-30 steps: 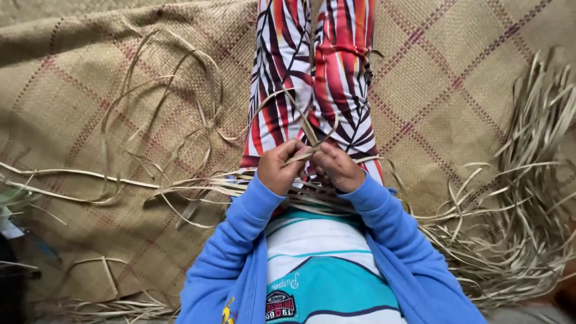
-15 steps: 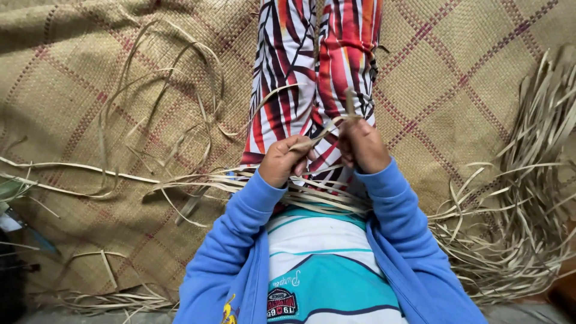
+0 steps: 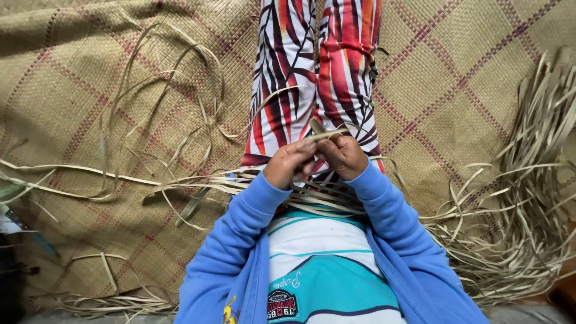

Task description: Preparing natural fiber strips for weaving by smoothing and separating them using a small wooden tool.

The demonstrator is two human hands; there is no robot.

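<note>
I sit on a woven straw mat (image 3: 468,66) with my legs, in red, white and black patterned trousers, stretched out ahead. My left hand (image 3: 290,163) and my right hand (image 3: 344,155) meet over my lap, both pinching thin dried palm-leaf strips (image 3: 324,133) between the fingertips. A narrow plaited cord of the same strips (image 3: 318,24) runs from my hands up between my legs. More loose strips (image 3: 312,195) lie across my lap under my wrists. Both arms wear blue sleeves.
A thick heap of dried leaf strips (image 3: 528,198) lies on the mat to my right. Long curling single strips (image 3: 156,102) spread over the mat to my left. A dark object (image 3: 12,276) sits at the lower left edge.
My right hand, which was raised and apart half a second ago, has come back down against my left hand. The strips between the fingers have shifted with it.
</note>
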